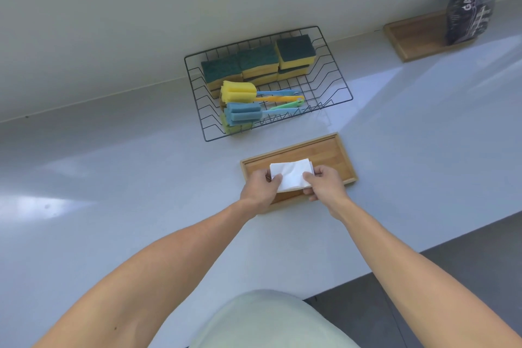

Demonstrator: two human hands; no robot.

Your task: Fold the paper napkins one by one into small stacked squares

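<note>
**Both hands pinch napkin over tray**

Left hand fingers pinch the left edge of the white napkin; right hand fingers pinch its right edge. Napkin is folded, held over the near wooden tray on the grey tabletop. Behind the tray: wire basket with sponges and sponge brushes. Far right: second tray, dark packet.

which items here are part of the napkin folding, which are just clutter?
In the job:
white napkin, pinched by left hand and right hand
near wooden tray under it

Lying about:
wire basket of sponges and sponge brushes
far wooden tray
dark packet
</note>
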